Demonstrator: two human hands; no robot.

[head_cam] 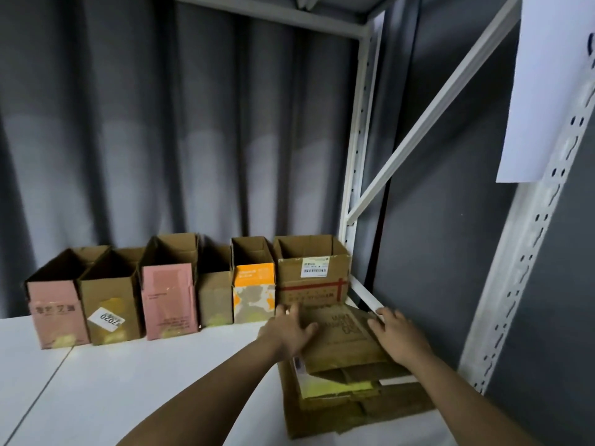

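Observation:
A stack of flattened cardboard boxes (338,410) lies at the right end of a white shelf (128,381). The top flattened box (341,336) has printed lettering and tilts up at its far edge. My left hand (286,333) rests on its left edge with fingers spread, thumb lying on the cardboard. On its right edge sits my right hand (397,336), fingers straight and pointing away. Both forearms reach in from the bottom of the view.
Several open cardboard boxes stand in a row along the back: two pink (59,304) (169,300), plain brown ones (109,307), an orange-patterned one (254,294) and a wider brown one (312,278). White rack uprights (528,246), a diagonal brace and a hanging paper sheet (547,88) are at right.

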